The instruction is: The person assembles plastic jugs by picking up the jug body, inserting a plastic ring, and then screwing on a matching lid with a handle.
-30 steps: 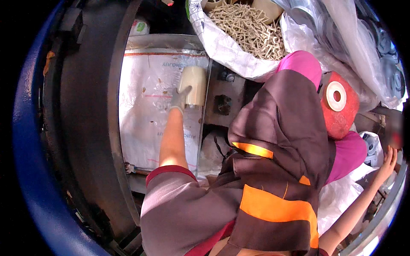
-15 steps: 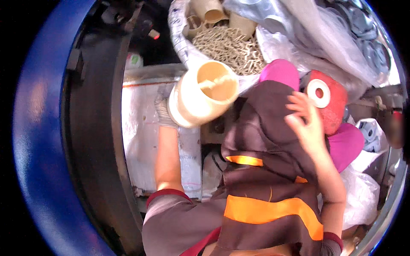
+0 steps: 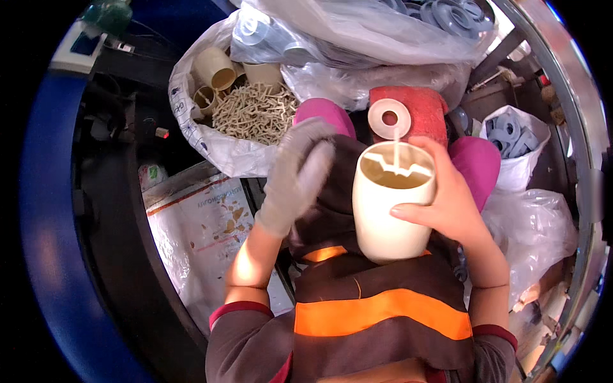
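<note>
A cream plastic cylinder (image 3: 386, 233), hollow and open at the top, stands nearly upright over my lap. My right hand (image 3: 444, 201), bare, grips its right side, thumb on the near wall and fingers around the far rim. Inside the mouth is a jagged cream sprue (image 3: 397, 167) with a thin stem rising from it. My left hand (image 3: 287, 182), in a pale glove, hovers left of the cylinder without touching it; motion blurs it, but thumb and fingers look apart and nothing shows in them. Beyond the cylinder, a cream ring (image 3: 404, 119) lies against a red block (image 3: 415, 99).
A white sack (image 3: 191, 131) at the far left holds cream sprue scraps (image 3: 255, 112) and more cream cylinders (image 3: 215, 68). Clear plastic bags (image 3: 357, 54) lie beyond. At right, a white bag (image 3: 523, 166) holds grey parts (image 3: 507, 133). A dark machine edge runs along the left.
The cylinder has gone from my left hand to my right and moved rightward over my lap. My left hand has let go and come nearer the middle. The head view has shifted.
</note>
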The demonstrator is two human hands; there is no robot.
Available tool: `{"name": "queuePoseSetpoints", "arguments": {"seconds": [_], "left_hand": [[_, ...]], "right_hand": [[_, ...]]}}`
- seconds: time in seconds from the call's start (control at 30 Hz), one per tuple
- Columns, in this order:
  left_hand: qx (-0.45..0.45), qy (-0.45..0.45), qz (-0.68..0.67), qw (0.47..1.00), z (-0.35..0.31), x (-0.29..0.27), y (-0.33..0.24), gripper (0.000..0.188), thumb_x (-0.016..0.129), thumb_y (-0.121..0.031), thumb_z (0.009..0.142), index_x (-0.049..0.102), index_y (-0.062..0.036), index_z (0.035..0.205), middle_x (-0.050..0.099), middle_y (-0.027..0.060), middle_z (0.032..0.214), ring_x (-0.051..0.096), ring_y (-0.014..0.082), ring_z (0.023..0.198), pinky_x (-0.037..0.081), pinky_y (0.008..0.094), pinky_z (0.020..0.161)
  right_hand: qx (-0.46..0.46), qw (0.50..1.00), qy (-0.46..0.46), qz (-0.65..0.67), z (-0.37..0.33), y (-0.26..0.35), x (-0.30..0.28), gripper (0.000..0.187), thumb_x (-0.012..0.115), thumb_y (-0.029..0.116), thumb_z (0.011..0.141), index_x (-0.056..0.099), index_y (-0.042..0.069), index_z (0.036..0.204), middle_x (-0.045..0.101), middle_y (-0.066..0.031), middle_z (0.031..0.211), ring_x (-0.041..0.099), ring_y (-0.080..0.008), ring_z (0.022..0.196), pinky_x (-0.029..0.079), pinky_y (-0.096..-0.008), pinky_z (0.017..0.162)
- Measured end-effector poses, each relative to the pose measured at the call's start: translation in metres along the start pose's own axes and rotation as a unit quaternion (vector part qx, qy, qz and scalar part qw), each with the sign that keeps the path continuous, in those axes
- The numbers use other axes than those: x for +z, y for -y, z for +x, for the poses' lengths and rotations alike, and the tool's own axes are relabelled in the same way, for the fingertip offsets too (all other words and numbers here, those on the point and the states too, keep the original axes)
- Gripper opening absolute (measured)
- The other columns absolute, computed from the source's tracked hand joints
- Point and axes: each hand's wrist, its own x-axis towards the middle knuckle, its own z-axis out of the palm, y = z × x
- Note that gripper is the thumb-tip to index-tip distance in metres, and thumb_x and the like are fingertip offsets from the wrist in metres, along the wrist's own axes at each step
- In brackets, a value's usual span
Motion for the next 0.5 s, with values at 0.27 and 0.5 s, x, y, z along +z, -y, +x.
{"name": "queuePoseSetpoints", "arguments": {"seconds": [0.27,0.5], "left_hand": [[0.169,0.185,0.088,0.964,-0.012,0.053,-0.001,0.023,0.066,-0.028,0.077,0.065,-0.0062,0.083,0.061,0.0113,0.078,0.058,0.0332,0.074,0.044,0.0436,0.07],[-0.001,-0.226,0.002,0.974,0.054,-0.042,0.023,0.045,0.049,-0.038,0.094,0.056,0.0005,0.115,0.059,0.0122,0.113,0.054,0.0232,0.106,0.041,0.0379,0.095]], "right_hand": [[-0.188,0.979,0.027,-0.079,-0.008,-0.026,-0.014,0.056,0.081,0.032,0.064,0.055,0.004,0.105,0.054,-0.0164,0.127,0.056,-0.033,0.111,0.045,-0.0373,0.091],[0.016,0.997,-0.069,-0.022,-0.038,-0.066,-0.017,0.055,0.076,0.029,0.072,0.056,0.003,0.116,0.062,-0.0145,0.111,0.062,-0.0296,0.097,0.048,-0.034,0.083]]}}
